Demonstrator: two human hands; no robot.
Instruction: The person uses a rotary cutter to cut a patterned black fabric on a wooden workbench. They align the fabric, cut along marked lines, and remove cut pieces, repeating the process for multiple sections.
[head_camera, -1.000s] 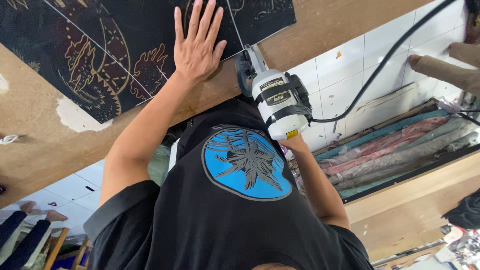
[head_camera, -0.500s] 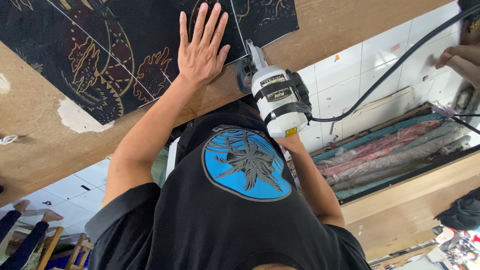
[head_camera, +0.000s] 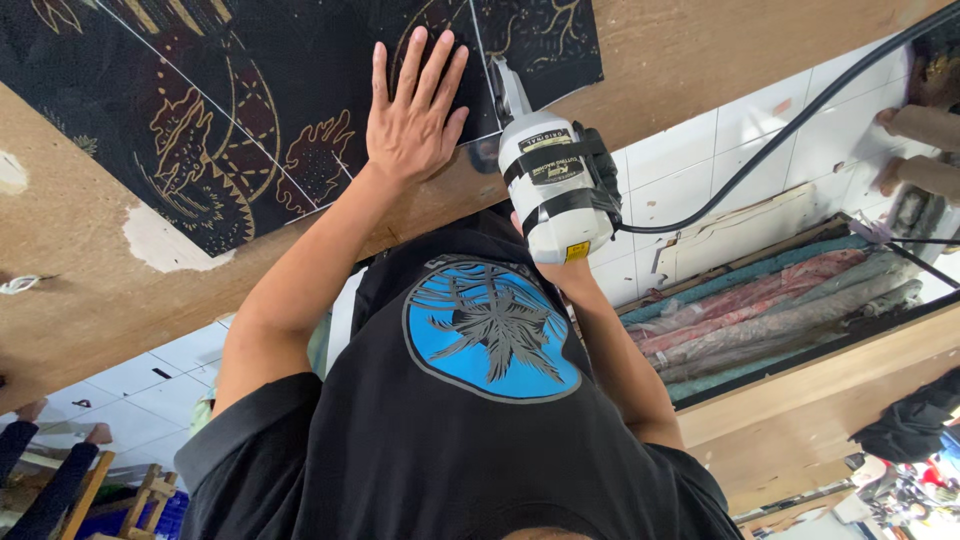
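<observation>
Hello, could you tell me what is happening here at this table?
A person in a black shirt works at a wooden table. The left hand lies flat on a dark patterned fabric, pressing it down. The right hand, mostly hidden, holds a white electric cutting machine at the fabric's edge. Its black cable runs off right.

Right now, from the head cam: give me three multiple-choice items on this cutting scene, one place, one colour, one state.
1. Where is the left hand?
A. flat on the dark patterned fabric
B. on the power cord
C. on the floor

2. What colour is the cutting machine body?
A. red
B. white
C. green

3. How are the left hand's fingers?
A. spread
B. fisted
C. pinching

Answers: 1 A, palm presses the fabric on the wooden table. 2 B, white housing with black bands. 3 A, fingers fan apart.
</observation>
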